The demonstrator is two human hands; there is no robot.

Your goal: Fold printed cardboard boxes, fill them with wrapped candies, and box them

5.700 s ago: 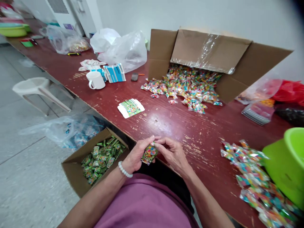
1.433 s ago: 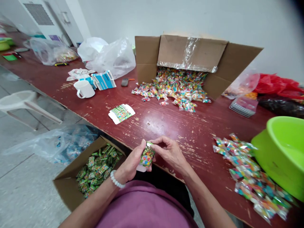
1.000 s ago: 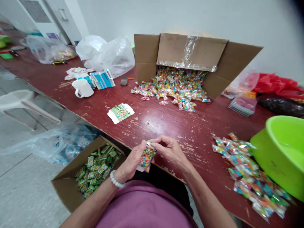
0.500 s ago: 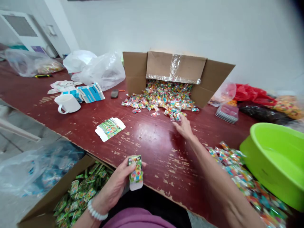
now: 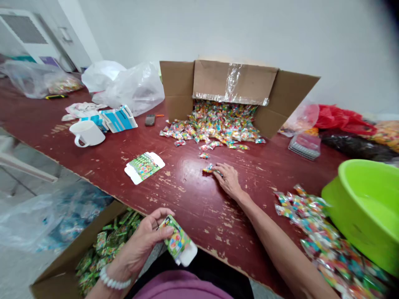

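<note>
My left hand point(image 5: 156, 232) is closed on a small green candy box point(image 5: 178, 243) with round colourful pictures. The box is tilted, and a white end flap sticks out toward me. My right hand point(image 5: 228, 179) reaches over the middle of the table, its fingertips closed on small clear-wrapped candy packets point(image 5: 208, 169) at the tabletop; how many is hidden by the fingers. A single candy packet point(image 5: 204, 155) lies just beyond. Behind it, a heap of candy packets point(image 5: 221, 124) spills from a cardboard box point(image 5: 232, 83) lying on its side. A flattened green carton point(image 5: 145, 167) rests to the left.
A white mug point(image 5: 87, 133) and blue-white cartons point(image 5: 118, 119) stand at left, plastic bags point(image 5: 134, 89) behind. At right are a green basin point(image 5: 358, 216) and more candy packets point(image 5: 324, 232). Below the table's left edge, a cardboard box point(image 5: 59, 265) holds many green boxes.
My right hand has drawn back from the heap toward the left and nearer, bringing candy packets along. My left hand has turned the small box so its flap points lower right.
</note>
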